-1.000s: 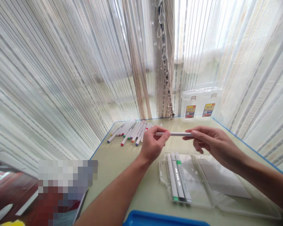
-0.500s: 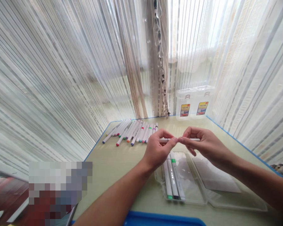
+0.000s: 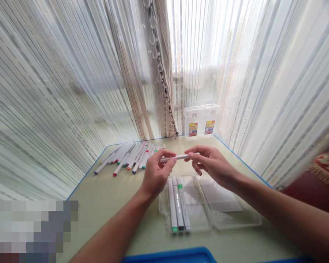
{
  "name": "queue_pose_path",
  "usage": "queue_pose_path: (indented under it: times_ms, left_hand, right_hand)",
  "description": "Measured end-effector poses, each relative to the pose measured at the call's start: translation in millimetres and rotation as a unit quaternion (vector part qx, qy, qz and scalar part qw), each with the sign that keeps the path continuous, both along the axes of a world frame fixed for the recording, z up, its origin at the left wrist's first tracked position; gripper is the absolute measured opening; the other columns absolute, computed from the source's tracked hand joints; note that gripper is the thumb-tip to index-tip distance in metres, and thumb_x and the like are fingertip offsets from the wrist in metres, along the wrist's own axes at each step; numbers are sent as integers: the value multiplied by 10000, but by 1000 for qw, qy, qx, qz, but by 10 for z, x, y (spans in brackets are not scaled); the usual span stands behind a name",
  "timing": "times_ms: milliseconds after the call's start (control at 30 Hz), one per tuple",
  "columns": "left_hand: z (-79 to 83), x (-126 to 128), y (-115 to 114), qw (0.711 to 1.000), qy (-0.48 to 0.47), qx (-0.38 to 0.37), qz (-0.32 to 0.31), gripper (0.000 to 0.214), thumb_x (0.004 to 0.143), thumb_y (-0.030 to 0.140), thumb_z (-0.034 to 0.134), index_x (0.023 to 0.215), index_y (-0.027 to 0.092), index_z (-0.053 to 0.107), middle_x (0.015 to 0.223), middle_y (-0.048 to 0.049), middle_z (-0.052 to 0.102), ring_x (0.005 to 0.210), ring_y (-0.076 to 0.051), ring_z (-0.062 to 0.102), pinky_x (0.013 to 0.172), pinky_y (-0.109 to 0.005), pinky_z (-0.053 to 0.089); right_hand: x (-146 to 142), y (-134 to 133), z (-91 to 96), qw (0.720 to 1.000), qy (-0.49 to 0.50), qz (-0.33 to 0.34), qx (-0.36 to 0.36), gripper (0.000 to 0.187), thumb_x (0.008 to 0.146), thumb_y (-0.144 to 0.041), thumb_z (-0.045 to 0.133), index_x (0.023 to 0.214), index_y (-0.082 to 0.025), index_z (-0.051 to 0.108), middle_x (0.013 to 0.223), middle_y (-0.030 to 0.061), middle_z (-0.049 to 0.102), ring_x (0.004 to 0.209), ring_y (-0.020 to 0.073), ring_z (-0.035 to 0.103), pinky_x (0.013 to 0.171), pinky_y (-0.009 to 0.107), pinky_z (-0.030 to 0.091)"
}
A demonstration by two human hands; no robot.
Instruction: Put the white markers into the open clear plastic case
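A white marker (image 3: 182, 157) lies level between my two hands, above the table. My left hand (image 3: 157, 170) pinches its left end with thumb and fingers. At its right end, my right hand (image 3: 205, 159) grips it between thumb and forefinger, the other fingers curled below. Beneath my hands an open clear plastic case (image 3: 200, 219) rests on the table, with a few white markers (image 3: 178, 206) side by side along its left part. A pale sheet (image 3: 219, 193) lies in the case's right half. Left of my left hand is a spread of loose white markers (image 3: 126, 157) with coloured ends.
Two clear boxes (image 3: 200, 122) with yellow labels stand at the table's far edge against striped string curtains (image 3: 79, 73). A blue object (image 3: 170, 255) sits at the near edge of the green table (image 3: 106, 208). A red fringed cloth (image 3: 318, 182) is at the right.
The view has turned to the right, so things appear further left. My hands are slightly further apart, and more of the marker shows between them. Both still hold it.
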State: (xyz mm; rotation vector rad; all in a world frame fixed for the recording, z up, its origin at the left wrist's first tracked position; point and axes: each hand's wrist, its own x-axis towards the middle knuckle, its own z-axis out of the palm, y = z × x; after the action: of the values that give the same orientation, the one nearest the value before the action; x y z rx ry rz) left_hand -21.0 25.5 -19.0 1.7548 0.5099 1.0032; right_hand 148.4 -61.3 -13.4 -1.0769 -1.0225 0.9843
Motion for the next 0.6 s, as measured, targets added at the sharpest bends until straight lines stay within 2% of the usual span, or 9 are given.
queue_pose_path:
  times_ms: [233, 500, 600]
  left_hand:
    - [3, -17, 65, 999, -36, -9, 11, 179, 888, 282, 599, 955, 131, 668, 560, 38, 507, 506, -90, 463, 502, -221, 388]
    - [16, -43, 129, 993, -91, -66, 28, 252, 881, 292, 567, 1046, 122, 652, 589, 16, 556, 519, -116, 516, 464, -222, 409]
    - [24, -50, 142, 992, -104, -67, 26, 244, 879, 293, 565, 1026, 121, 657, 731, -29, 642, 519, -104, 534, 457, -225, 415]
  right_hand:
    - [7, -10, 24, 998, 64, -19, -4, 252, 794, -325, 710, 970, -145, 708, 756, 42, 680, 513, 110, 547, 441, 246, 403]
    - [13, -6, 34, 995, 90, -43, 22, 219, 825, -315, 683, 988, -174, 645, 804, 17, 636, 502, 103, 545, 436, 244, 399]
    - [24, 3, 31, 995, 85, -50, 28, 205, 852, -320, 661, 992, -172, 640, 784, 16, 622, 496, 105, 537, 436, 245, 398]
